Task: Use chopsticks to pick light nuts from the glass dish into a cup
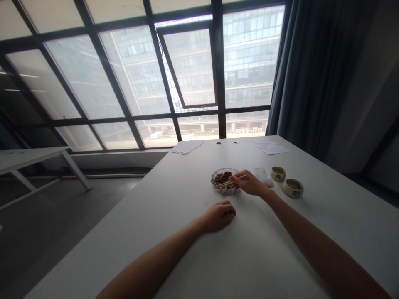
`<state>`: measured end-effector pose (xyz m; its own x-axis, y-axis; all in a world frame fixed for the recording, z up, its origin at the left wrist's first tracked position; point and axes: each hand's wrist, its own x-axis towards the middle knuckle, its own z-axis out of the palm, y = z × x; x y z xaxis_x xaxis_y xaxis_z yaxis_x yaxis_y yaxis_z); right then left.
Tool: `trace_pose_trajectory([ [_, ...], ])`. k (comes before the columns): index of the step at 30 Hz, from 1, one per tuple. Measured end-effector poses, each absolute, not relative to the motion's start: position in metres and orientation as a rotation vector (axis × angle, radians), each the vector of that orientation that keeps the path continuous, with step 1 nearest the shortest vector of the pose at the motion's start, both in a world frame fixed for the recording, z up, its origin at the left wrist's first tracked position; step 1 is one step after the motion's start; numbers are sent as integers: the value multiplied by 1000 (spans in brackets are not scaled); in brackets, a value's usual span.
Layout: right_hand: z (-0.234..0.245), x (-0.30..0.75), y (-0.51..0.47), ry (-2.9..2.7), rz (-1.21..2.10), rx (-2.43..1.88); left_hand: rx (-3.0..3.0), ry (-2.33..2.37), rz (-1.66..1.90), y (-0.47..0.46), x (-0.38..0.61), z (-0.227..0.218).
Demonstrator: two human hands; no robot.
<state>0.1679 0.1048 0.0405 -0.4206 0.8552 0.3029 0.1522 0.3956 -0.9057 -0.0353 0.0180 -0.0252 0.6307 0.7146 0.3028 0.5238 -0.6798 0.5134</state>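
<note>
A pair of wooden chopsticks (243,178) is in my right hand (251,185), whose fingers are closed round them. Their tips reach into a clear glass bowl (213,185) with a wavy rim. Inside the bowl lies a mix of small brown and dark reddish pieces (222,178), too small to name. My left hand (218,216) rests on the table in front of the bowl, fingers loosely curled with nothing seen in them. Just right of my right hand is a small clear plastic box (269,182) with pale contents, its lid (260,172) behind it.
Two beige ceramic cups with dark characters, one farther (278,174) and one nearer (293,188), stand to the right on the white table (174,199). Paper sheets lie at the far left (186,147) and far right (270,146). Windows (193,66) and a dark curtain (299,83) are beyond.
</note>
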Motion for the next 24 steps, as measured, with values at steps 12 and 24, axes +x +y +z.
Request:
trace_pose_trajectory([
  [12,44,171,112,-1717,1039,-878,2493,979,687,19,-34,-24],
  [24,110,295,129,-1430,463,-1368,2488,988,666,17,-38,-26],
])
